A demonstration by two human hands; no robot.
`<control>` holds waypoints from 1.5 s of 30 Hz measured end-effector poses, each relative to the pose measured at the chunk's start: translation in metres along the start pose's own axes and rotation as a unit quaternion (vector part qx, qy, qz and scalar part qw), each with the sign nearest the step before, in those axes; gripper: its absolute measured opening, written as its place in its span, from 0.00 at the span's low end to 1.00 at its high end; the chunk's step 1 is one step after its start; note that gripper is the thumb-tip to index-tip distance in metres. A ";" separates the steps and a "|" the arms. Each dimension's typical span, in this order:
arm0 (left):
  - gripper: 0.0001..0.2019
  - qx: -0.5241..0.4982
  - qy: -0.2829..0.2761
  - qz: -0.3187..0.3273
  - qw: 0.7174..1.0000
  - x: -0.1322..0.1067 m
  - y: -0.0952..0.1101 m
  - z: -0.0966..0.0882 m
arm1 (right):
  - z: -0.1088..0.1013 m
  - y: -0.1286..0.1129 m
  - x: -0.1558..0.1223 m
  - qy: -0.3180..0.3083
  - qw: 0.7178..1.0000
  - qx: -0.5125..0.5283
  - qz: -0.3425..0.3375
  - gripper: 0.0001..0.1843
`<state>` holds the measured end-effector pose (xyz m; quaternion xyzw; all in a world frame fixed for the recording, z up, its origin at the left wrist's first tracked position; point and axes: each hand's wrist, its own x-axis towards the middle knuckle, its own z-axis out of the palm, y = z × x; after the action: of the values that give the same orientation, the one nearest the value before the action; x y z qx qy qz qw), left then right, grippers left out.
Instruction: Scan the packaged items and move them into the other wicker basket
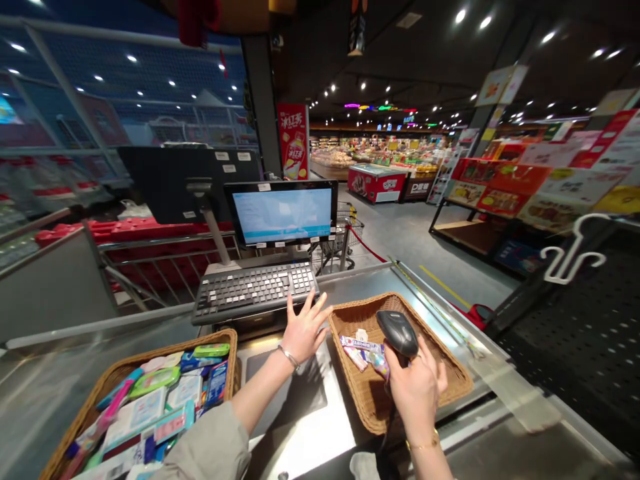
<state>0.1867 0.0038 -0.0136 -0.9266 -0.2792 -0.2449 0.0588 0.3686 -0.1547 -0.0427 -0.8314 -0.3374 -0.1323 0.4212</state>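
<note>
My right hand is wrapped around a black handheld barcode scanner, held over the right wicker basket. Under the scanner, a few small packets in purple and white wrappers lie in that basket. My left hand has its fingers spread, close to the right end of the black keyboard and the basket's left rim. Nothing is held in it. Whether its fingertips touch the keys, I cannot tell. Behind the keyboard stands a lit monitor with a blue and white screen.
A second wicker basket at the left is full of boxed and packaged goods. Behind it rises the dark back of another screen on a pole. A white hanger hook is at the right. Metal counter edges surround the baskets.
</note>
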 end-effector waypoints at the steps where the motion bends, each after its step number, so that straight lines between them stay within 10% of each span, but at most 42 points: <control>1: 0.21 0.004 0.001 -0.012 1.000 -0.006 -0.005 -0.003 | 0.003 -0.006 -0.001 -0.010 1.000 0.011 -0.005 0.34; 17: 0.20 0.063 -0.007 -0.178 0.982 -0.130 -0.061 -0.060 | 0.048 -0.083 -0.051 -0.161 0.960 0.102 -0.203 0.23; 45: 0.21 0.141 -0.042 -0.395 0.907 -0.310 -0.100 -0.123 | 0.051 -0.169 -0.134 -0.353 0.861 0.142 -0.338 0.14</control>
<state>-0.1445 -0.0939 -0.0600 -0.7321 -0.6561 -0.1670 0.0754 0.1534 -0.1040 -0.0383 -0.5886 -0.7389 0.0854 0.3167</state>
